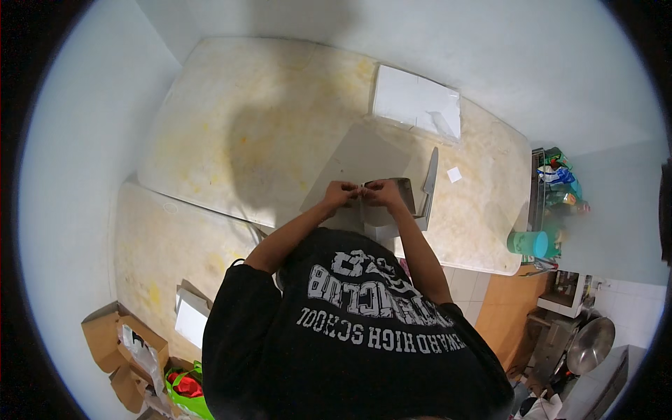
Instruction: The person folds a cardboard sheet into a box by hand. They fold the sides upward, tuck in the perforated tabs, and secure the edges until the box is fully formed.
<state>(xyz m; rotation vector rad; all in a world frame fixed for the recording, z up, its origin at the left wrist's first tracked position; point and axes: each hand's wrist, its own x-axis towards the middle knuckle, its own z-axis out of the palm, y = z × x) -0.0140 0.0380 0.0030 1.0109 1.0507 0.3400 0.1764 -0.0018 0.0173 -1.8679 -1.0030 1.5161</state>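
My left hand (pixel 341 194) and my right hand (pixel 381 194) meet near the table's front edge, fingertips nearly touching. The fingers of both are closed in a pinch; whatever is between them is too small to make out. Under and beyond them lies a thin grey sheet (pixel 371 150) on the table. Just right of my right hand is a dark-sided, open-topped container (pixel 403 187), partly hidden by the hand and wrist. Close to my body, a pale box-like piece (pixel 381 231) is partly covered by my right forearm. A large knife (pixel 430 171) lies to the right, blade pointing away.
A white flat box (pixel 418 101) lies at the table's back, and a small white square (pixel 454 174) right of the knife. A green tub with a blue lid (pixel 528 243) is by the right edge, near a rack (pixel 537 189). Cardboard boxes (pixel 105 343) stand lower left.
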